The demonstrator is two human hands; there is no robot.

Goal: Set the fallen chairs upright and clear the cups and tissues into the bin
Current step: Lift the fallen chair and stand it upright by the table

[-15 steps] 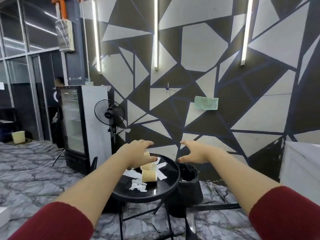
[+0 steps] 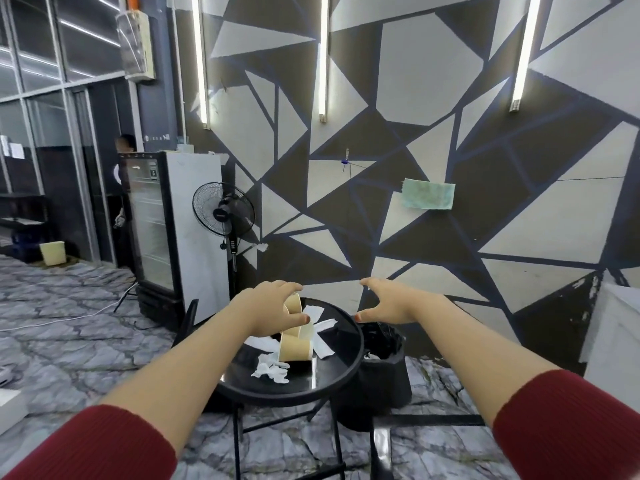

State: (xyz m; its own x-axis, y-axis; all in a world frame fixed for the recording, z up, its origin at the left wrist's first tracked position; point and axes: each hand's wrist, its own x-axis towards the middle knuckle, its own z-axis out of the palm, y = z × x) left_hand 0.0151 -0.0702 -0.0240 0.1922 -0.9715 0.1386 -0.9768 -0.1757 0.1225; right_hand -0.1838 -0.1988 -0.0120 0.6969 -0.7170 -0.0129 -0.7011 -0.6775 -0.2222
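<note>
A round black table (image 2: pixel 332 379) holds tan paper cups and white tissues. My left hand (image 2: pixel 273 306) is closed around one tan paper cup (image 2: pixel 294 303), lifted at a tilt above the table. Another tan cup (image 2: pixel 294 348) lies on its side beneath it. A crumpled tissue (image 2: pixel 270 368) lies at the table's front, and flat tissues (image 2: pixel 322 327) lie beyond the cups. My right hand (image 2: pixel 388 303) hovers open, fingers spread, over the black bin (image 2: pixel 381 368) that stands right of the table. A dark chair back (image 2: pixel 188 320) shows left of the table.
A glass-door fridge (image 2: pixel 166 237) and a standing fan (image 2: pixel 225 216) are at the left against the patterned wall. A white counter (image 2: pixel 616 334) is at the right edge. A cable (image 2: pixel 69 320) runs over the marble floor. A person stands behind the fridge.
My left hand has raised the cup slightly off the table. The right hand has spread a little wider over the bin.
</note>
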